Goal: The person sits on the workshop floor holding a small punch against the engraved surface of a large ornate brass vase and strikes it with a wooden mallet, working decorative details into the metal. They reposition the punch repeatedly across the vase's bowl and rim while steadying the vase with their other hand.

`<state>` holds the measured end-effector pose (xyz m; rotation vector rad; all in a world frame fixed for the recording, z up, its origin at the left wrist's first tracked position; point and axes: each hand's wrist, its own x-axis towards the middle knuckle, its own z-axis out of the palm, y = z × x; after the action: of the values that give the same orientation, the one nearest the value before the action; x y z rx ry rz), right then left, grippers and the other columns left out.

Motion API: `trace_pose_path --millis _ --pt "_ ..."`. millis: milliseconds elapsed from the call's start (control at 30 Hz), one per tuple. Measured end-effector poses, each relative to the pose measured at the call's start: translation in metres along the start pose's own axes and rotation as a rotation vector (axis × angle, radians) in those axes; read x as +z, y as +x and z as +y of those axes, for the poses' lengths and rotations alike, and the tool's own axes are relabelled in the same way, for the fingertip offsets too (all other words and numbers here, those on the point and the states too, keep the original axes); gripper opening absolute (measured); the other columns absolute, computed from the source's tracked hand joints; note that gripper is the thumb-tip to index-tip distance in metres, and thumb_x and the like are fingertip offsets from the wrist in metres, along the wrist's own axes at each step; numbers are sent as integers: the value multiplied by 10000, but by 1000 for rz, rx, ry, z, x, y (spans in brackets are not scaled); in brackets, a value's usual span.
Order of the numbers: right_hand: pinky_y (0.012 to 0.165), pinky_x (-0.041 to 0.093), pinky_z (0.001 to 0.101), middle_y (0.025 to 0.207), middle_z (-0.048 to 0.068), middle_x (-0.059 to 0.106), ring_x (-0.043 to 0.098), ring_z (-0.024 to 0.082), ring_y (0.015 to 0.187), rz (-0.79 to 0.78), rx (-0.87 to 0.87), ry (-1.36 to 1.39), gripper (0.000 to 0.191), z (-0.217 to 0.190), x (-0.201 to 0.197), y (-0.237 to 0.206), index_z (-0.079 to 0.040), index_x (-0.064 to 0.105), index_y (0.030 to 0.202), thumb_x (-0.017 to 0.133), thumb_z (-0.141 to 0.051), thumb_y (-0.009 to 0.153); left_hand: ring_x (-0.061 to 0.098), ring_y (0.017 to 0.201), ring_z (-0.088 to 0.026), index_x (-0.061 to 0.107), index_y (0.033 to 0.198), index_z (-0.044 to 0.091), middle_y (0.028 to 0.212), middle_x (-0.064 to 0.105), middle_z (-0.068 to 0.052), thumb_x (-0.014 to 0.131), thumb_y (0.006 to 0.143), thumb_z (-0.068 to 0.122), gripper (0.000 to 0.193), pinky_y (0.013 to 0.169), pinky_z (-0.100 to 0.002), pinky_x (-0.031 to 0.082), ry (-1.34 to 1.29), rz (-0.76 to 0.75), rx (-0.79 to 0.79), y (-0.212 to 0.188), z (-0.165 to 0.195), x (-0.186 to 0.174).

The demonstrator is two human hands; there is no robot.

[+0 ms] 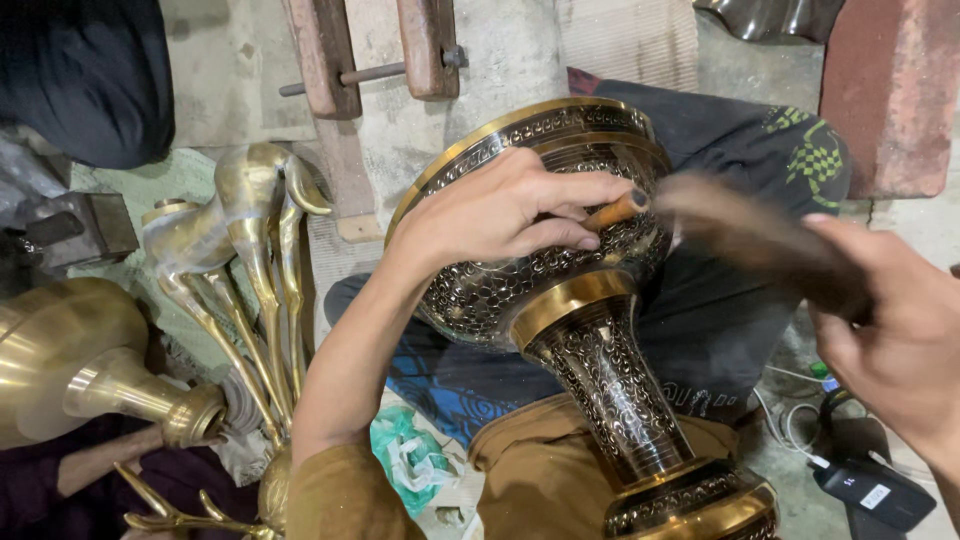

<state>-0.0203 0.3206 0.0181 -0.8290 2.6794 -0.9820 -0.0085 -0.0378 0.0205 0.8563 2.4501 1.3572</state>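
- Count, left to right: one plain brass vase (70, 365) lying at the far left, one brass deer figure (245, 225) beside it, one engraved vase (560, 300) in the middle, one chisel (615, 212), one hammer (760, 245), two hands of yours.
- At the bottom left another person's forearm (100, 462) lies under the plain vase's neck (hand itself hidden).
- The deer figure stands just right of the plain vase, its thin legs running down toward a brass antler piece (170, 505) at the lower edge.
- Your left hand (500, 210) rests on the bowl of the engraved vase; fingers are closed around the chisel, a short wooden-coloured stub with a dark tip that touches the bowl wall.
- The engraved vase lies tilted across your lap, wide mouth up toward the wall, foot down at the bottom right. Surface: dark ground with fine gold scrollwork, plain polished brass bands at rim, neck and foot.
- A green plastic bag (410, 460) sits crumpled between your knees, below your left arm.
- Your right hand (890, 330) is clenched around the hammer handle; the hammer is blurred, its head just beside the chisel's end (contact cannot be told).
- Your left forearm covers part of the bowl.
- Far right on the floor: a black power adapter (870, 490) with a white cable (790, 420).
- Top: wooden clamp blocks (370, 50) against the concrete.
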Motion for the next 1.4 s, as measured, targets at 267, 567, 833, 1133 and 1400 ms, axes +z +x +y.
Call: trace_pose_path --millis 267,567,833,1133,1400 --pt "773 558 352 1055 185 694 699 256 872 -3 65 46 549 22 5 -10 -16 557 1405 717 31 882 768 892 -311 586 1411 67 984 781 -132 747 997 150 453 708 -374 568 -11 -16 42 2 -2 -2" --pt "706 548 319 908 129 723 703 185 760 -85 253 91 561 18 6 -10 -58 562 1432 752 -31 904 751 845 -324 597 1390 64 944 773 -137 752 990 178 443 686 -387 548 -15 -42 49 6 -3 -5" --pt "709 546 285 946 120 696 692 164 779 -43 233 122 585 7 4 -2 -71 520 1387 748 12 855 742 812 -325 602 1396 70 906 765 -125 756 985 190 454 670 -405 528 -9 -70 64 9 -4 -7" --pt "698 540 322 935 116 664 684 208 753 -87 129 -10 596 4 3 -4 -66 566 1359 748 61 805 751 725 -271 601 1396 78 808 750 -115 747 979 179 453 626 -389 513 -58 -160 -8 15 -3 -9" --pt "680 518 304 931 106 661 679 207 756 -13 160 147 402 15 6 -14 -30 589 1276 735 37 907 785 800 -240 550 1458 59 846 772 -95 716 1013 133 481 682 -357 558 -84 -155 42 17 -7 -10"
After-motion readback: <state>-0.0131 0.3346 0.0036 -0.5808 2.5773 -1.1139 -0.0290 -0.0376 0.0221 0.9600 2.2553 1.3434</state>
